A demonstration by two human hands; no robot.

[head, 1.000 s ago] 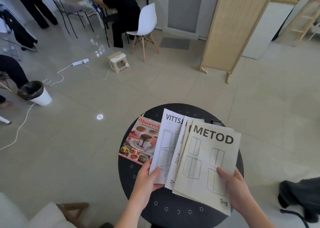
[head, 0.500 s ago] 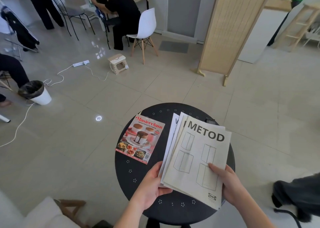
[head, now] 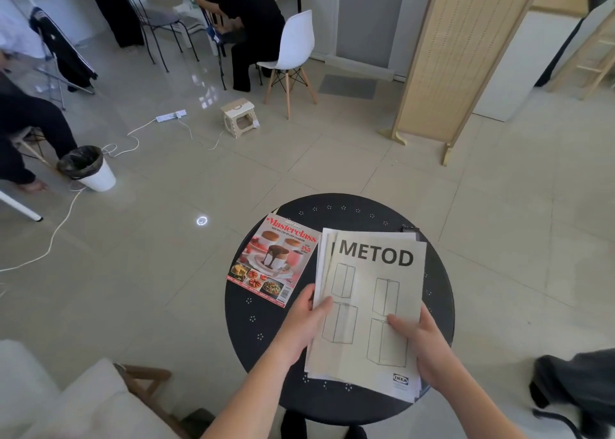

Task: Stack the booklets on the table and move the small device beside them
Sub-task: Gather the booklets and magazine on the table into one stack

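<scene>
Several white booklets (head: 372, 292), the top one printed METOD, are gathered into one pile above the round black table (head: 339, 402). My left hand (head: 304, 322) grips the pile's left edge and my right hand (head: 421, 345) grips its lower right side. A red Masterclass cookbook magazine (head: 274, 259) lies flat on the table just left of the pile. A small dark device (head: 410, 229) peeks out at the table's far right rim, mostly hidden behind the booklets.
A white seat with a wooden frame (head: 83, 398) stands at lower left. Beyond the table are a white bin (head: 90, 169), cables on the floor, a small stool (head: 239, 117), a white chair (head: 291, 52), a wooden screen (head: 459, 55) and seated people.
The fanned booklets have been squared together under the METOD one, covering the VITTSJ title. The pile slid right, uncovering the whole magazine. Both hands kept their hold.
</scene>
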